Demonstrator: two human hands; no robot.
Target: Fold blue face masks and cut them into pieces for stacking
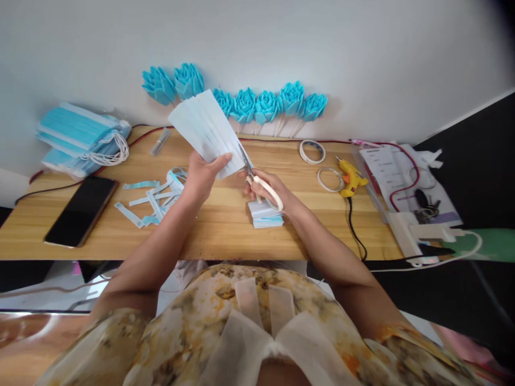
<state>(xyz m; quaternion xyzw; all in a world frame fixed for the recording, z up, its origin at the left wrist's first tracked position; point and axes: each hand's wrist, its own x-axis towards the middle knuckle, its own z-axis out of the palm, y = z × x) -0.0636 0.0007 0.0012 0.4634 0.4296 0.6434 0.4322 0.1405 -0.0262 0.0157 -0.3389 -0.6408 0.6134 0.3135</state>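
My left hand pinches a pale pleated face mask near its lower edge, with the thumb on top. The mask is raised and tilted above the table. In my right hand are scissors with cream handles, their blades at the mask's lower right edge. Whether the blades are fully closed is hard to see. Below my right hand lies a small stack of cut white and blue mask pieces. Several cut-off blue and white strips are scattered beside my left forearm.
Several blue flowers on sticks lean against the wall. At left are a pile of masks and a phone. Tape rolls, a yellow glue gun, papers and a white power strip lie to the right.
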